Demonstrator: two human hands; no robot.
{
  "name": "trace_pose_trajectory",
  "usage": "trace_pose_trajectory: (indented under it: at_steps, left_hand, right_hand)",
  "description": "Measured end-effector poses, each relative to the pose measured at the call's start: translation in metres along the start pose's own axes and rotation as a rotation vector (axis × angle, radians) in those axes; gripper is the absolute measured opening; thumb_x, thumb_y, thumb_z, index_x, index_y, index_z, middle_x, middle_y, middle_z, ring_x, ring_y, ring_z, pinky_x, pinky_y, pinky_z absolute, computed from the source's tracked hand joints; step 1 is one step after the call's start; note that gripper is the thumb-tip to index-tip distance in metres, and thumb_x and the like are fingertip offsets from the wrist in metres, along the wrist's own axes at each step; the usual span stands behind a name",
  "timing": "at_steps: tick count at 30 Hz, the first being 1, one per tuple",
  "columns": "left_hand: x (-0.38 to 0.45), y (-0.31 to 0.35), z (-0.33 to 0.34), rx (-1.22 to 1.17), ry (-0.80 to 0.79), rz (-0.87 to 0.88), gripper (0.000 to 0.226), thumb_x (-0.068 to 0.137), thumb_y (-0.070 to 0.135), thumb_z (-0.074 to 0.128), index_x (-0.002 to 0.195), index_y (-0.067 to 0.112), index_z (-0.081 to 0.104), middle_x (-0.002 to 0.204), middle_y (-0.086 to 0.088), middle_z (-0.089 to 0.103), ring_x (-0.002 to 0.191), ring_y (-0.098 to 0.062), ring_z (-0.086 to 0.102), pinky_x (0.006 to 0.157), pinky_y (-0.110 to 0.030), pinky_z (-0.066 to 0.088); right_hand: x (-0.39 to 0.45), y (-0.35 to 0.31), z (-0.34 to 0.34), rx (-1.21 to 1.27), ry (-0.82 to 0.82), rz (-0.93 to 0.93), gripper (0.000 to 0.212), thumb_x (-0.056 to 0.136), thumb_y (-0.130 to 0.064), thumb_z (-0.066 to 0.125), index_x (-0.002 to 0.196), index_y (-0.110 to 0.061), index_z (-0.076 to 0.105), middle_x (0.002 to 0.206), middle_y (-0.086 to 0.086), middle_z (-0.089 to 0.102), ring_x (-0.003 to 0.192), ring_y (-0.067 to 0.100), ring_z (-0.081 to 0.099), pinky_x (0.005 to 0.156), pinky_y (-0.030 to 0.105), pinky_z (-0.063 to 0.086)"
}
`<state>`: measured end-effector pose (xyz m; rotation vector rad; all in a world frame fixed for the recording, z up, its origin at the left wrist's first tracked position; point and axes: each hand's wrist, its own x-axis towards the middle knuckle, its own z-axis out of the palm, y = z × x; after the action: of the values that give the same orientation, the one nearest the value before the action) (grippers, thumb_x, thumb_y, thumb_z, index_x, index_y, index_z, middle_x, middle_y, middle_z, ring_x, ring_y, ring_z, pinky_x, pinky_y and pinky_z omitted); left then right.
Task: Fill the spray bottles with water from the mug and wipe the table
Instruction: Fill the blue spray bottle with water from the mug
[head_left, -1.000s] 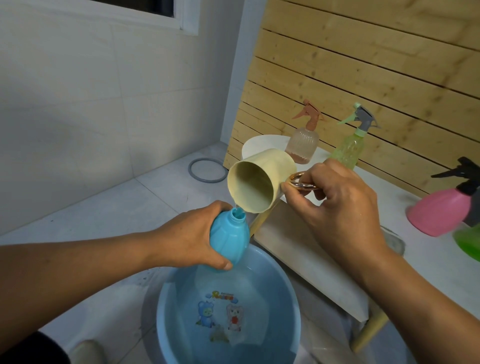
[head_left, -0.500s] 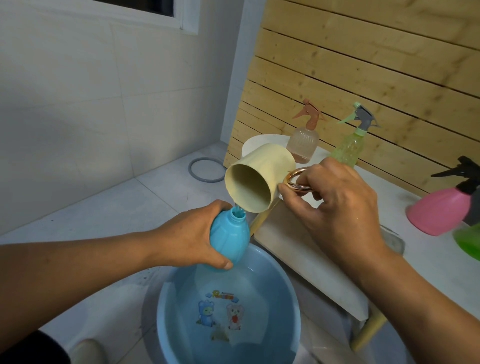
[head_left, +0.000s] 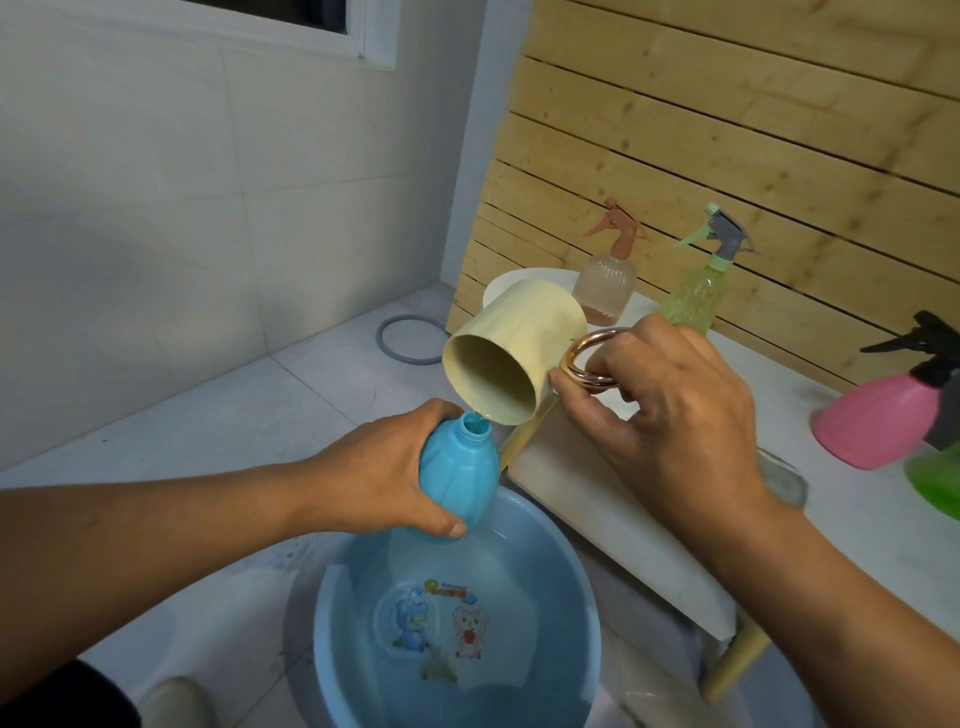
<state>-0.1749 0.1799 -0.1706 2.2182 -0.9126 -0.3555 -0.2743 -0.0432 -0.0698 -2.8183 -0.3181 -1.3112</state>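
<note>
My left hand (head_left: 379, 480) grips a blue spray bottle (head_left: 460, 480) with no cap, held tilted over a blue basin (head_left: 337, 613) of water. My right hand (head_left: 670, 415) holds a cream mug (head_left: 514, 348) by its copper ring handle, tipped far over so its mouth faces me. A thin stream of water runs from the mug's lower rim into the bottle's open neck. On the white table (head_left: 857, 525) stand a clear pink-topped spray bottle (head_left: 608, 280), a green one (head_left: 698, 296) and a pink one (head_left: 883, 426).
The basin sits on the tiled floor beside the table's corner and wooden leg (head_left: 737, 660). A grey ring (head_left: 410, 343) lies on the floor near the wall. A wooden slat wall stands behind the table. Another green bottle (head_left: 935, 478) shows at the right edge.
The mug has tipped a little further and risen slightly as the pour goes on. My left hand and the blue bottle have stayed in place.
</note>
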Motion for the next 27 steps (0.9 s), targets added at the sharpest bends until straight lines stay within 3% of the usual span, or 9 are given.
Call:
trace_pose_trajectory:
  at_steps: [7,9,13,16,22,27]
  left_hand:
    - [0.0,0.0,0.0,-0.008,0.009,0.012,0.091,0.063,0.054,0.094,0.134,0.046,0.038,0.119,0.024,0.058,0.106,0.002,0.062,0.085,-0.028,0.061]
    - [-0.001,0.001,0.0,-0.018,0.016,0.006,0.091,0.063,0.053,0.094,0.134,0.046,0.038,0.118,0.025,0.058,0.105,0.002,0.062,0.084,-0.027,0.061]
    - [-0.003,0.003,0.0,-0.038,0.033,0.003,0.093,0.063,0.05,0.095,0.136,0.045,0.038,0.119,0.024,0.057,0.106,0.001,0.061,0.084,-0.027,0.061]
    - [-0.005,0.005,-0.001,-0.091,0.055,-0.002,0.09,0.064,0.045,0.096,0.133,0.046,0.039,0.119,0.025,0.056,0.106,0.003,0.061,0.082,-0.025,0.061]
    - [-0.016,0.013,0.001,-0.202,0.108,-0.035,0.089,0.064,0.037,0.098,0.131,0.046,0.04,0.118,0.025,0.056,0.106,0.003,0.061,0.079,-0.024,0.06]
    - [-0.027,0.015,0.0,-0.2,0.117,-0.054,0.09,0.064,0.033,0.099,0.132,0.044,0.04,0.118,0.024,0.056,0.105,0.002,0.061,0.075,-0.018,0.057]
  right_hand:
    - [-0.001,-0.001,0.0,-0.001,0.021,-0.059,0.028,0.097,-0.041,0.064,0.08,-0.018,0.062,0.082,0.0,0.059,0.077,0.022,0.052,0.059,0.029,0.029]
    - [-0.001,-0.002,0.001,0.058,-0.024,0.051,0.028,0.094,-0.043,0.065,0.079,-0.02,0.062,0.079,-0.004,0.057,0.074,0.017,0.05,0.057,0.03,0.032]
    - [-0.004,-0.004,0.006,0.345,-0.112,0.443,0.034,0.091,-0.047,0.066,0.07,-0.025,0.053,0.063,-0.01,0.048,0.06,0.011,0.044,0.053,0.031,0.035]
    - [-0.005,-0.005,0.008,0.544,-0.158,0.671,0.039,0.091,-0.047,0.07,0.068,-0.019,0.056,0.049,-0.013,0.047,0.051,0.007,0.042,0.047,0.017,0.031]
    - [-0.009,-0.005,0.012,0.709,-0.161,0.856,0.041,0.091,-0.046,0.07,0.064,-0.017,0.058,0.052,-0.014,0.046,0.05,0.002,0.038,0.045,0.013,0.031]
    - [-0.022,-0.004,0.014,0.813,-0.265,0.941,0.039,0.093,-0.047,0.068,0.068,-0.017,0.062,0.053,-0.012,0.05,0.043,0.001,0.036,0.044,0.013,0.031]
